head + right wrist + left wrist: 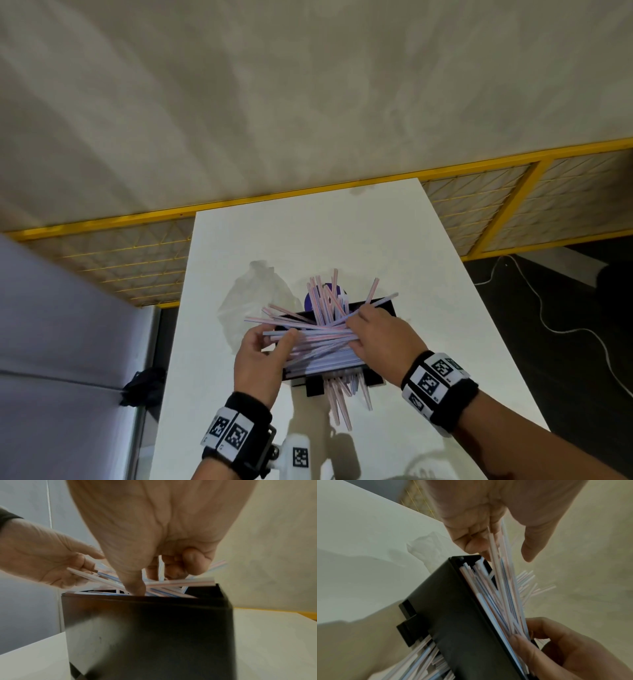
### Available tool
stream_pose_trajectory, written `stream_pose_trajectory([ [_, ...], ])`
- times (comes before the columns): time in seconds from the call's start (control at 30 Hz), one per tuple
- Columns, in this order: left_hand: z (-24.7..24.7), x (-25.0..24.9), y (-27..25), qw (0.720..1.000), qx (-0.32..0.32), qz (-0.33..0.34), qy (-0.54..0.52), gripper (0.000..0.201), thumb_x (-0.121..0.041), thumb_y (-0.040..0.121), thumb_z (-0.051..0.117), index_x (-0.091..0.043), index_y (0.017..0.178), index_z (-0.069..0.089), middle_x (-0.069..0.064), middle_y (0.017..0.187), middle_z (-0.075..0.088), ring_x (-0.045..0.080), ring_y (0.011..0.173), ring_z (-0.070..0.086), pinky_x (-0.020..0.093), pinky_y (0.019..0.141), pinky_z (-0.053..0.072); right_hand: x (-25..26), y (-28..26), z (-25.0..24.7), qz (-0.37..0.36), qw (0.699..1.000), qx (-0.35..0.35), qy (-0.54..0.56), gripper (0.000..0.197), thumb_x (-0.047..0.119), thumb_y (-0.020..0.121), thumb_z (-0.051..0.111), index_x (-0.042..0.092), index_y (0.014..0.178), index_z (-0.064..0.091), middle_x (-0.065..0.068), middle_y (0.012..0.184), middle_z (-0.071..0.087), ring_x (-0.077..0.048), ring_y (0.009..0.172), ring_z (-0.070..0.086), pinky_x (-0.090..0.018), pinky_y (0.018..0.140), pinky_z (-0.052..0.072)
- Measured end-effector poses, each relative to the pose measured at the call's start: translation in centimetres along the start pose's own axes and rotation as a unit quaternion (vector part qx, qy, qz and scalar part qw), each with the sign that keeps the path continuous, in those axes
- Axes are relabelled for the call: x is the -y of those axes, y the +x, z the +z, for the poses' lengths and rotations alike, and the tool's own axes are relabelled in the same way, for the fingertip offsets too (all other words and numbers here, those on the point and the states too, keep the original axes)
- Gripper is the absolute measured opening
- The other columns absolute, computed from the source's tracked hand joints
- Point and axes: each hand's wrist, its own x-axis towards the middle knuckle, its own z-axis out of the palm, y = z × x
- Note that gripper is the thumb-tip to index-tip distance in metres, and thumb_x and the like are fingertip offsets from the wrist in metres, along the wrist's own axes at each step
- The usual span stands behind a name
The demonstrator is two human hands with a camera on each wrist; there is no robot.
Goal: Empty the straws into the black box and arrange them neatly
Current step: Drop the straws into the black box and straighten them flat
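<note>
Thin pink-and-blue striped plastic straws (pixel 318 337) sit heaped in and on the black rectangular plastic box (pixel 385 308) on the white table (pixel 239 246); some fan up at the far side, some stick out low at the near face. Top layer's long axis runs left-right, spanning both hands: left hand (pixel 262 359) pinches the left ends, right hand (pixel 380 337) is curled onto the right ends. Likely next move: press both ends down level.

Bare left hand (pixel 257 363) and right hand (pixel 383 337); black wristbands (pixel 442 389) bearing white square-coded marker tags
</note>
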Motion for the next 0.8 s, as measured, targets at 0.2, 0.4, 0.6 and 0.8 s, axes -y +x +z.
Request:
stream_pose_trajectory([
  [0.2, 0.0, 0.3, 1.5, 0.999, -0.042, -0.018, -0.008, 0.035, -0.046, 0.086, 0.078, -0.025, 0.11, 0.064, 0.003, 0.105, 0.073, 0.022, 0.093, 0.072, 0.041, 0.076, 0.058, -0.4, 0.5, 0.5, -0.036, 0.999, -0.002, -0.011, 0.025, 0.026, 0.104, 0.046, 0.022, 0.122, 0.063, 0.0, 0.109, 0.055, -0.023, 0.101, 0.053, -0.034, 0.082, 0.049],
  [0.4, 0.0, 0.4, 2.2, 0.998, -0.057, 0.01, -0.012, 0.017, -0.035, 0.096, 0.068, -0.019, 0.091, 0.07, -0.001, 0.087, 0.077, 0.021, 0.083, 0.071, 0.035, 0.073, 0.052, -0.1, 0.2, -0.7, -0.046, 0.999, -0.023, -0.01, 0.025, 0.036, 0.101, 0.052, 0.021, 0.115, 0.067, 0.001, 0.108, 0.058, -0.021, 0.103, 0.054, -0.032, 0.085, 0.048],
  [0.6, 1.1, 0.7, 1.5, 0.998, -0.03, 0.04, 0.042, 0.015, -0.02, 0.091, 0.072, -0.016, 0.077, 0.073, 0.003, 0.076, 0.074, 0.007, 0.065, 0.061, 0.019, 0.062, 0.049, 1.0, -0.1, -0.8, -0.096, 0.995, 0.016, -0.011, 0.063, 0.064, 0.097, 0.041, 0.022, 0.144, 0.05, 0.002, 0.134, 0.054, -0.021, 0.123, 0.046, -0.04, 0.104, 0.04],
  [0.8, 1.0, 0.3, 1.1, 0.992, -0.069, 0.059, 0.082, 0.02, -0.031, 0.086, 0.077, -0.026, 0.095, 0.061, -0.007, 0.094, 0.068, -0.003, 0.079, 0.064, 0.015, 0.065, 0.047, 0.2, 0.4, 1.2, -0.075, 0.994, 0.069, -0.025, 0.101, 0.093, 0.077, 0.032, 0.025, 0.151, 0.035, 0.002, 0.142, 0.049, -0.026, 0.129, 0.043, -0.045, 0.111, 0.033],
])
